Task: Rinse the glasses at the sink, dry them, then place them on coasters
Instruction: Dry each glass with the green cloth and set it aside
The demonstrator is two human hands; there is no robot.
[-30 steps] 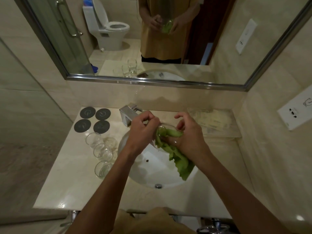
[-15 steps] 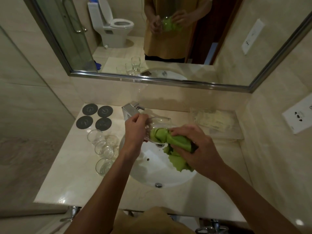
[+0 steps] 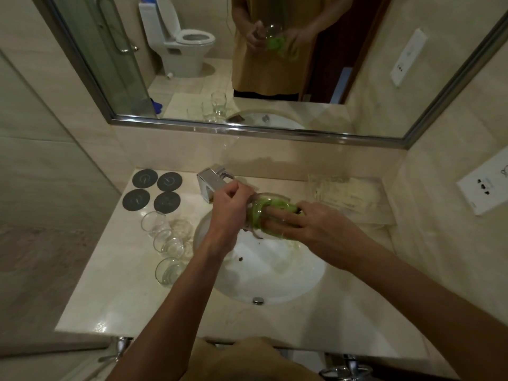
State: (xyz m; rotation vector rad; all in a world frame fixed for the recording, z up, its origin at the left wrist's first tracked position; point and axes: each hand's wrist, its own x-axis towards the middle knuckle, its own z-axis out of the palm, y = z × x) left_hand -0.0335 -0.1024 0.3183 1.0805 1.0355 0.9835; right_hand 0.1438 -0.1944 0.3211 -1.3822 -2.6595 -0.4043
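Two hands meet above the sink basin (image 3: 297, 281). The left hand (image 3: 229, 207) curls tight around a clear glass (image 3: 270, 213); the right hand's (image 3: 310, 228) fingers press a green cloth (image 3: 258, 215) into it. Three more glasses (image 3: 167, 246) stand on the counter (image 3: 115, 292) near four dark coasters (image 3: 152, 192).

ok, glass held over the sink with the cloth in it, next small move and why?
Probably pull the green cloth out with the right hand, left hand holding the glass: it is stuffed inside, and all four coasters sit bare.
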